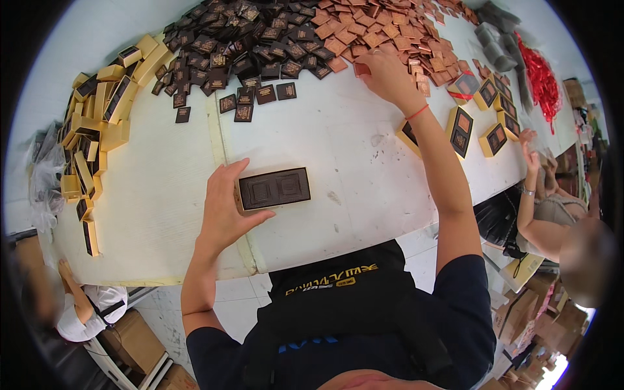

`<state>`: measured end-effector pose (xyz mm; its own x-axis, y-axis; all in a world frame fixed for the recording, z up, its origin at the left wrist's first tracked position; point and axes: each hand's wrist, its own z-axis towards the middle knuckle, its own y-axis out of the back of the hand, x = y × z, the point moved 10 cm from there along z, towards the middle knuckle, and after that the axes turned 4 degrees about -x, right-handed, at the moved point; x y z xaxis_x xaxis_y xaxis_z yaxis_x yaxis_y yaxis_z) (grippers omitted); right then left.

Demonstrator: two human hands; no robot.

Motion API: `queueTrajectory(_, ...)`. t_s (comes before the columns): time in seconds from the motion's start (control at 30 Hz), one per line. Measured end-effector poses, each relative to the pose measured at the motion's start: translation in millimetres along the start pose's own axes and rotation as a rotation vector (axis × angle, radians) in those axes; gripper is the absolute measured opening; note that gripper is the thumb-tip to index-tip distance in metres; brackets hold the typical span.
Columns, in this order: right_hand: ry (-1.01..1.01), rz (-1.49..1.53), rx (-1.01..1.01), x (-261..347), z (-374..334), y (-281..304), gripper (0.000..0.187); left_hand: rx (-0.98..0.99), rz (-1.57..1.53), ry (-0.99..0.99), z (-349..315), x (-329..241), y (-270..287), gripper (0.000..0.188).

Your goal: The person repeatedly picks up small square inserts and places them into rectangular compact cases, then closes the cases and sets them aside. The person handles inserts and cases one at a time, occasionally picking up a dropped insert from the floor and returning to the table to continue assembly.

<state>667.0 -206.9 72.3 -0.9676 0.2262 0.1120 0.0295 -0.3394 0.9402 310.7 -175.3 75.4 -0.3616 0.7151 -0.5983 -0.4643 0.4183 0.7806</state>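
Observation:
In front of me on the white table lies an oblong box (pixel 275 188) with a dark tray of two square hollows inside and gold sides. My left hand (pixel 224 198) curves loosely about the box's left end, thumb and fingers well apart, the thumb by the near side. My right hand (pixel 385 75) reaches to the near edge of a heap of copper-coloured wrapped squares (pixel 374 29). Its fingers are pinched together on a copper-coloured square (pixel 360 69). Beside that heap is a pile of dark wrapped squares (pixel 240 49).
Gold-and-dark boxes (pixel 97 123) are stacked at the left. Several filled boxes (pixel 494 97) stand at the right, one with a red ribbon. Red ribbons (pixel 539 84) lie beyond. A person (pixel 84 305) sits at the left, another person's arm (pixel 530 188) rests at the right.

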Motion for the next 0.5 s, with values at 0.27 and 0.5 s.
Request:
queueTrajectory(0.27, 0.137, 0.837, 0.247, 154, -55, 42, 0.034, 0.041, -0.185, -0.012, -8, 10, -19, 0.09)
queueTrajectory(0.5, 0.618, 0.576, 0.051, 240, -88, 55, 0.032, 0.023, -0.212, -0.069, -9, -6, -32, 0.097)
